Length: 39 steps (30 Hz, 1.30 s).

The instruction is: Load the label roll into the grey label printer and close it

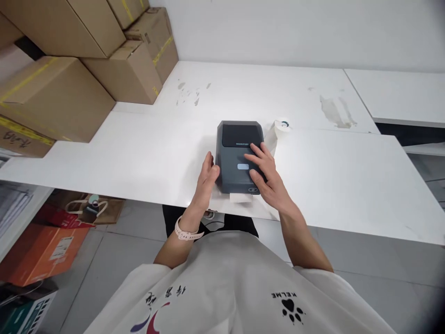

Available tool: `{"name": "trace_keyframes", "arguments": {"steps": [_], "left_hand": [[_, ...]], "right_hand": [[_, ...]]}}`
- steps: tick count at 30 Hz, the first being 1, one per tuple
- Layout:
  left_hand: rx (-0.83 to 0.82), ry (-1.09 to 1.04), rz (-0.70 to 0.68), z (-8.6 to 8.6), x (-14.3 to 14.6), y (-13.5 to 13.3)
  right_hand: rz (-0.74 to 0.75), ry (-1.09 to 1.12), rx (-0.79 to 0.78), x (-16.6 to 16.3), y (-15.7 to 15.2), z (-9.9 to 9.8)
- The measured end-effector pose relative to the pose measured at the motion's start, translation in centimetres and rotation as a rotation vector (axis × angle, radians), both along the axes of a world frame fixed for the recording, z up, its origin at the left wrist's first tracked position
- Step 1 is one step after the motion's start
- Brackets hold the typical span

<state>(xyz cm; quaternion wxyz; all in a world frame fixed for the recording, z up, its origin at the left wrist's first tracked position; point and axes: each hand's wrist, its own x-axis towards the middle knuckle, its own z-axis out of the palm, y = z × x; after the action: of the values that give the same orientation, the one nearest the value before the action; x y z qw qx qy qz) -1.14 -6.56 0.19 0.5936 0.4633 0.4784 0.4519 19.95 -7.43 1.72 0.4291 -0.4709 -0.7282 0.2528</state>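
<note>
A dark grey label printer with a black window panel stands on the white table near its front edge. From its front slot a short white label strip sticks out. My left hand is upright along the printer's left side, fingers extended, thumb at the casing. Across the top right of the printer lies my right hand, its fingers spread over the lid. A small roll of white label paper sits behind the printer on the right, with a strip of it trailing toward the printer's side.
Taped cardboard boxes are stacked at the table's back left. The white table has worn patches. On the floor at left are an orange box and a paper bag. A white wall rises behind.
</note>
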Motion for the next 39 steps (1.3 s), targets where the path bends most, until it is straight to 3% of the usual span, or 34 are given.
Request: {"name": "trace_keyframes", "arguments": {"steps": [10, 12, 15, 16, 18, 21, 24, 29, 31, 35, 39], "left_hand": [[0.117, 0.036, -0.022, -1.0, 1.6, 0.3], [0.142, 0.106, 0.059, -1.7, 1.4, -1.2], [0.159, 0.251, 0.353, -2.9, 1.3, -4.7], [0.135, 0.250, 0.385, -3.3, 1.4, -5.7], [0.022, 0.157, 0.169, -3.5, 1.7, -7.0], [-0.197, -0.005, -0.141, -3.1, 2.5, -6.6], [-0.319, -0.090, -0.195, -2.6, 3.0, -5.2], [-0.242, -0.004, -0.224, -2.4, 2.1, -5.3], [-0.124, 0.061, -0.088, -2.4, 1.2, -5.7], [0.221, 0.132, 0.376, -1.7, -0.7, -4.4], [0.269, 0.225, 0.328, -0.6, -1.4, 0.2]], "right_hand": [[-0.046, -0.026, 0.072, -0.8, -0.3, -1.1], [-0.056, -0.003, 0.073, -0.9, -0.4, -1.2], [-0.079, 0.029, 0.116, -0.9, -0.4, -1.7], [-0.082, 0.028, 0.145, -0.9, -0.3, -1.9], [-0.087, -0.002, 0.216, -0.8, -0.2, -2.4], [-0.122, -0.128, 0.303, -0.7, -0.2, -2.8], [-0.205, -0.325, 0.345, -0.9, -0.5, -2.8], [-0.189, -0.396, 0.299, -0.6, -1.0, -2.4], [-0.169, -0.280, 0.213, 0.0, -1.5, -2.7], [-0.227, 0.035, 0.028, 1.1, -2.5, -3.8], [-0.158, 0.187, -0.012, 0.6, -1.6, -2.6]]}}
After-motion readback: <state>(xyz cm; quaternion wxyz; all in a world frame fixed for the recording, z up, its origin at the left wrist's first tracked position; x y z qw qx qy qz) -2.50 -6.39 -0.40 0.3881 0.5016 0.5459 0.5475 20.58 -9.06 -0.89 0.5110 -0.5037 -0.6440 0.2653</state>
